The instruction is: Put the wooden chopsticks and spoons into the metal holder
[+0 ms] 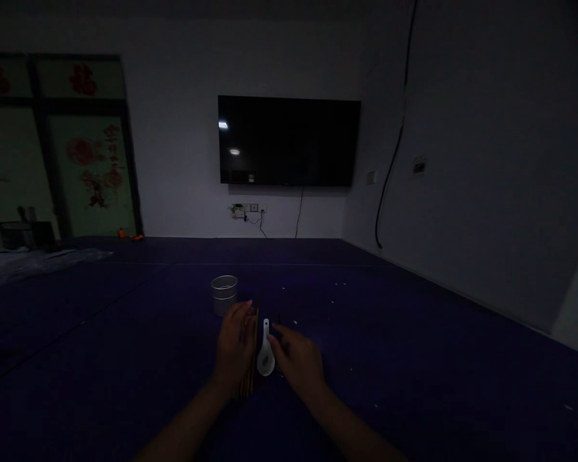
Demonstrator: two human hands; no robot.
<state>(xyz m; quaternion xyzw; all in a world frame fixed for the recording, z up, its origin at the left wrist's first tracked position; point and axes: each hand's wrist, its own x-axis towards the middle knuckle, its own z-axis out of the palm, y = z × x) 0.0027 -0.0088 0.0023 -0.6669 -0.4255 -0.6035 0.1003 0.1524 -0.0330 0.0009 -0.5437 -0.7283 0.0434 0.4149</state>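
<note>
My left hand point(235, 345) is closed around a bundle of thin brown chopsticks point(246, 384), whose ends show above and below the fingers. Just right of them lies a white soup spoon point(266, 364), handle pointing away from me. My right hand point(299, 359) curls in from the right, its thumb at the edge of the spoon's handle. A thin dark tip point(278, 317) shows just past the right fingers; what it belongs to is hidden by the hand and the dim light. Behind my left hand stands a grey metal cup point(224, 296), partly covered by it.
The dark blue surface point(414, 385) bears several small white bits. Clear plastic sheeting point(43, 263) lies at the far left, with dark containers point(29, 232) behind. A television point(289, 141) hangs on the far wall, and a black cable point(392, 157) runs down the right wall.
</note>
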